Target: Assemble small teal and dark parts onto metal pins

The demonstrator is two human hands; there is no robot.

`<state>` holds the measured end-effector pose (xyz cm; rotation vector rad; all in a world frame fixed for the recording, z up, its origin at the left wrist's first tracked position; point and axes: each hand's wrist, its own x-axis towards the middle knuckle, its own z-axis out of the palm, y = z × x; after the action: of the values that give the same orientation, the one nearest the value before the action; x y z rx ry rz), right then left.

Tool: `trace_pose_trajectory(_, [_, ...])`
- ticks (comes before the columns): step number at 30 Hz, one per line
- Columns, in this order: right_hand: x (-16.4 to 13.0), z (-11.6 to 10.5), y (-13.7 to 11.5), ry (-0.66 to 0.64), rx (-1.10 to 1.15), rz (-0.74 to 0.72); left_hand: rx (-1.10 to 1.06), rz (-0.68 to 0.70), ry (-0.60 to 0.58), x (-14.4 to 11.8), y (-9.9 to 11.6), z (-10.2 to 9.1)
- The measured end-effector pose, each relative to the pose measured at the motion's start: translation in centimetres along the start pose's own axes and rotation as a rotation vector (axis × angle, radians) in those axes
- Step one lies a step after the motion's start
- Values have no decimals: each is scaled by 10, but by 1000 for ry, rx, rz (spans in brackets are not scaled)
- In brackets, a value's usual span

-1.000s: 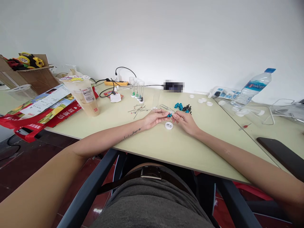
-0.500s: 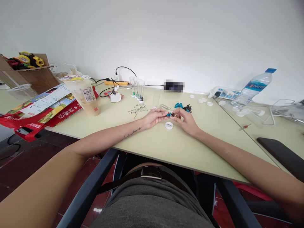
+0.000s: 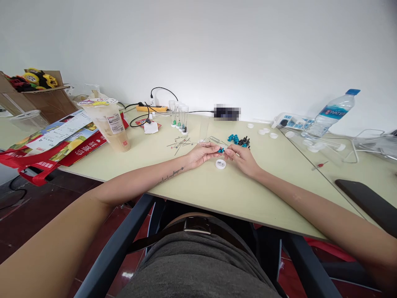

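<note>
On the counter (image 3: 192, 182), four tubes (image 3: 179, 117) behind the white cap (image 3: 220, 164) already hold pieces; blue and black piles (image 3: 238, 140) remain. Your left hand (image 3: 201, 154) and right hand (image 3: 243, 159) both pinch one blue piece (image 3: 221, 150) just above that cap.

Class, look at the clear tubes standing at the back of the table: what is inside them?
The clear tubes hold a few small pieces at the bottom, green in one and dark in another. Above that they look empty. The pieces are too small to identify.
</note>
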<state>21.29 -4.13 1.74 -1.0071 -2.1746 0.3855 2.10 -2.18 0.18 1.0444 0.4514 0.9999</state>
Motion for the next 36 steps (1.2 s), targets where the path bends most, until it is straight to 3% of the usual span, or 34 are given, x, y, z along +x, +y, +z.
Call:
trace_pose_trajectory(6, [0, 0, 0, 66, 11, -10, -6, 19, 23, 1, -1, -1])
trace_pose_trajectory(12, [-1, 0, 1, -37, -10, -3, 7, 0, -22, 0, 0, 0])
trace_pose_trajectory(17, [-1, 1, -1, 70, -7, -20, -1, 20, 16, 2, -1, -1])
trace_pose_trajectory(23, [-1, 0, 1, -20, 4, -13, 7, -11, -20, -1, 0, 1])
trace_pose_trajectory(28, [-1, 1, 0, 87, 22, -18, -8, 12, 29, 1, -1, 0])
trace_pose_trajectory(33, [-1, 0, -1, -6, -14, -8, 0, -11, -1, 0, 0, 1])
trace_pose_trajectory(36, [-1, 1, -1, 36, -4, -17, -6, -3, 20, 0, 0, 1])
